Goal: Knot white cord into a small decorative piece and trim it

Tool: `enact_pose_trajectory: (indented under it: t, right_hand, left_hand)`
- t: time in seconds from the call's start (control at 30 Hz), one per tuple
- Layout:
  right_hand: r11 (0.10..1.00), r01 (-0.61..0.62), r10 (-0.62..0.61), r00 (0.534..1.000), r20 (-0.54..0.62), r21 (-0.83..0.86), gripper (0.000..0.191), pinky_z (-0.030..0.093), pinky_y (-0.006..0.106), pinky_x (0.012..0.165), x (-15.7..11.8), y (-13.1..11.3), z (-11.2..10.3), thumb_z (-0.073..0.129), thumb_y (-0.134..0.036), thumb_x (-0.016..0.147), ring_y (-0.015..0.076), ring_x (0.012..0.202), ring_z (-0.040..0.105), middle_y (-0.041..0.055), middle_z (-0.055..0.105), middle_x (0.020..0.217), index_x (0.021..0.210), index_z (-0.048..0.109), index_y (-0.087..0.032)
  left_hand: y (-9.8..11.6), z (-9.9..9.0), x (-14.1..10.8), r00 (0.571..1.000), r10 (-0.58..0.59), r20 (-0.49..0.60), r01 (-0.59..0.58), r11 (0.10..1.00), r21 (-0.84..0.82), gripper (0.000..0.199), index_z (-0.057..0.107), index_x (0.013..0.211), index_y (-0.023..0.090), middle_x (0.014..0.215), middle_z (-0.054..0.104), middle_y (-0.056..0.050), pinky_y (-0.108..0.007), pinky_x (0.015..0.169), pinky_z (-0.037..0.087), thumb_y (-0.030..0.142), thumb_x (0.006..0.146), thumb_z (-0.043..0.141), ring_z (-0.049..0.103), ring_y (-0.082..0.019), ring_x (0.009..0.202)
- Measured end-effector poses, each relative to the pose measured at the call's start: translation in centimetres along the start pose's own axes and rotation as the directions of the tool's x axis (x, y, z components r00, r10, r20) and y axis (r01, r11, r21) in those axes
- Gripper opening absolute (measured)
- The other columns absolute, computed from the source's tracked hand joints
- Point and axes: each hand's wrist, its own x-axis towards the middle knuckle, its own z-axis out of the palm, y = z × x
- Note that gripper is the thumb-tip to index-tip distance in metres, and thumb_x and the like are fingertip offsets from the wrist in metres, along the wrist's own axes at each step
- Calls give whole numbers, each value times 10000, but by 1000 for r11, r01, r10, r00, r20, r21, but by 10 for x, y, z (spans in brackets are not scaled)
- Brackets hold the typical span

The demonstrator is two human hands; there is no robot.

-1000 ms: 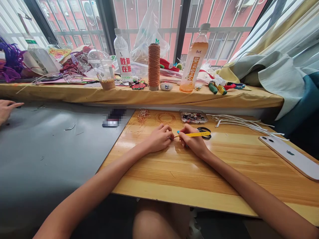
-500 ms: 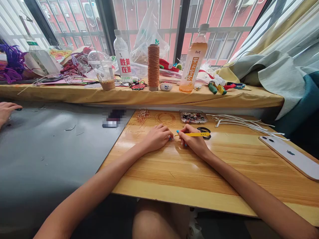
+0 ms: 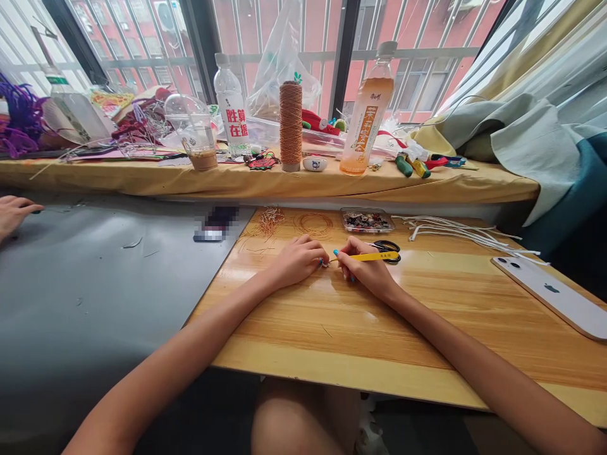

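Observation:
My left hand [image 3: 301, 258] rests on the wooden board [image 3: 284, 328], its fingertips closed on a small whitish piece [image 3: 325, 264] too tiny to make out. Facing it, my right hand [image 3: 366, 265] grips yellow tweezers [image 3: 374, 256] like a pen. Their thin tip points left and reaches the small piece at my left fingertips. Black-handled scissors [image 3: 389, 248] lie just behind the tweezers, partly covered by them and my hand. Beyond my hands are a coil of thin orange-brown cord [image 3: 313, 224] and a tangle of cord pieces [image 3: 271, 220].
A clear box of beads [image 3: 366, 220], white cords [image 3: 465, 235] and a white phone [image 3: 552, 292] lie on the board. Bottles, a cup [image 3: 202, 148] and a brown thread spool [image 3: 291, 126] stand on the sill. Another person's hand [image 3: 16, 212] is at far left.
The tweezers' tip has moved slightly left and down towards the piece at my left fingertips. My left hand has stayed nearly in place.

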Motion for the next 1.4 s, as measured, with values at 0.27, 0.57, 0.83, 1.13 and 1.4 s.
enact_pose_trajectory:
  t: [0.27,0.57,0.83,1.13,1.4]
  right_hand:
    - [1000,-6,6,999,31,-1,119,330,176,364,0,-4,0,464,-206,717,67,368,420,-59,477,450,613,411,-186]
    - [998,17,-12,998,67,-68,94,331,181,385,-1,-5,3,437,-184,718,74,399,436,-55,473,496,628,408,-187]
    - [913,196,-208,978,4,-359,133,304,199,478,0,-1,8,433,-173,718,81,484,413,-38,449,535,593,388,-183]
    - [946,111,-122,992,-17,-304,130,308,194,454,-1,-3,6,414,-174,723,78,433,419,-51,445,497,600,376,-190]
    - [950,100,-125,990,-66,-294,128,334,189,435,10,-5,-14,425,-227,744,84,409,456,-51,474,477,623,400,-193]
  left_hand:
    - [-3,2,1,1000,14,2,-14,1000,-10,199,613,824,218,841,598,1,-271,763,344,168,790,423,424,-148,817]
    - [-3,2,0,1000,-3,5,4,998,-56,209,613,839,223,860,585,-1,-267,771,347,158,785,423,420,-145,834]
    - [-2,5,2,1000,-4,18,5,997,-76,200,599,841,186,879,540,-35,-270,762,372,132,750,430,414,-149,813]
    - [-1,2,2,998,-45,-42,37,983,-179,216,594,824,183,899,509,-38,-286,817,367,86,725,428,427,-150,870]
    - [-8,-2,4,890,-374,-259,273,894,-354,294,541,858,140,889,498,-54,-272,796,389,-4,683,355,462,-137,869]
